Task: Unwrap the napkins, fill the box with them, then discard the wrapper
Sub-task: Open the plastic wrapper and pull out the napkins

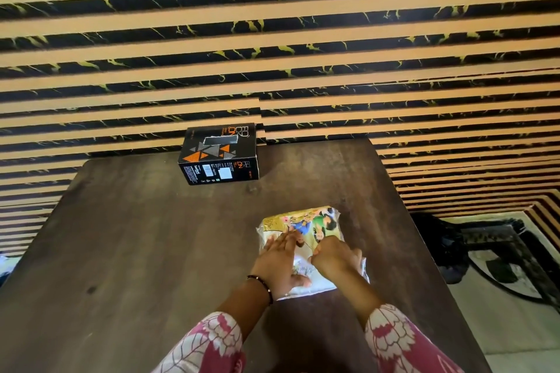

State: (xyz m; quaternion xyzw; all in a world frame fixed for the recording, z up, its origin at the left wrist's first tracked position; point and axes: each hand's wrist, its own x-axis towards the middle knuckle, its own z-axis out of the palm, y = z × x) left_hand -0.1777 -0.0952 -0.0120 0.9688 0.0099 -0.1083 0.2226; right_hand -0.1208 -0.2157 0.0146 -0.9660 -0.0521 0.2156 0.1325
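The flat, clear-plastic-wrapped packet of white napkins with a bright cartoon print (pixel 306 239) lay on the dark wooden table (pixel 136 236), near the person's edge and a little right of centre. Well apart from it, at the far edge, stood the black cardboard box with orange triangles and a slot in its top (pixel 218 152), seemingly waiting to be filled.

The left hand (pixel 280 260) lay flat on the packet, fingers straight, pressing it down. The right hand (pixel 331 256) was curled on the wrapper beside it, apparently pinching the film, though I could not see the fingertips clearly.

I judged the packet light and soft, yielding under the palm, its film glossy and slippery, likely to stretch before tearing. The loose film at a seam or corner looked the best place to grip; the napkins inside would crumple if squeezed hard.
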